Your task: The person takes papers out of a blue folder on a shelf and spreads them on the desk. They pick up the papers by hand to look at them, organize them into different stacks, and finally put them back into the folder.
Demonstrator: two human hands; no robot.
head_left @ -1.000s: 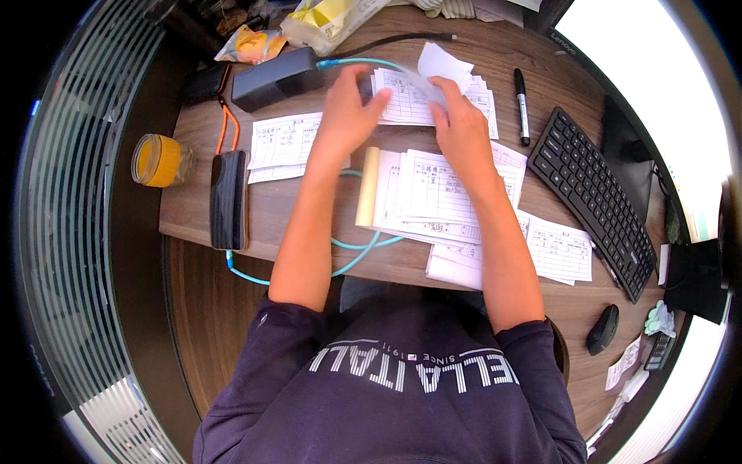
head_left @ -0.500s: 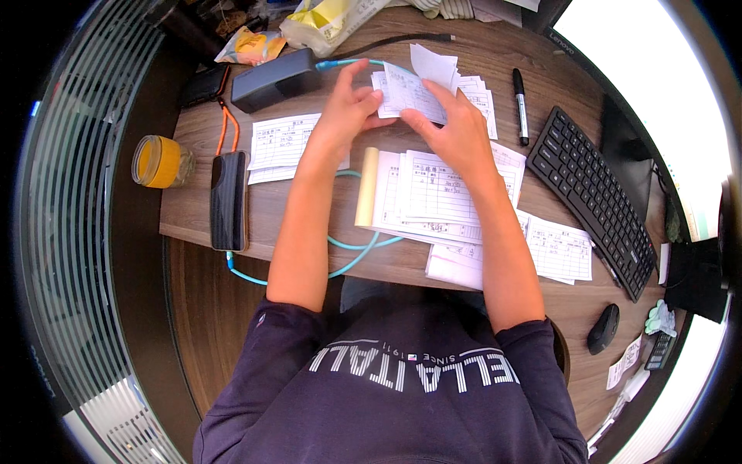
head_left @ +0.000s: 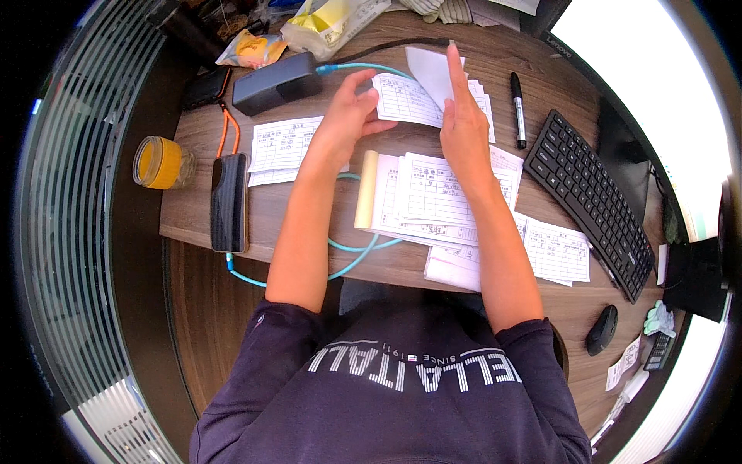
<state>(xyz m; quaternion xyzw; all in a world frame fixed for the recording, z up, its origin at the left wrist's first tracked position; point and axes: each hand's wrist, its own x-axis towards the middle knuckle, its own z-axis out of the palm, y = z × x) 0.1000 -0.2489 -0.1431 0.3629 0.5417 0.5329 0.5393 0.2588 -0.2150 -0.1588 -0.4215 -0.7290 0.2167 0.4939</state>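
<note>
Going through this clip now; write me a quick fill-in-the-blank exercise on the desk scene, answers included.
1. The slips between the left hand and right hand are made of ____.
2. The black marker lies to the ____ of the right hand.
3. Below the keyboard in the picture lies a black computer ____.
4. The jar stands toward the desk's ____ end.

Missing words: paper; right; mouse; left.
</note>
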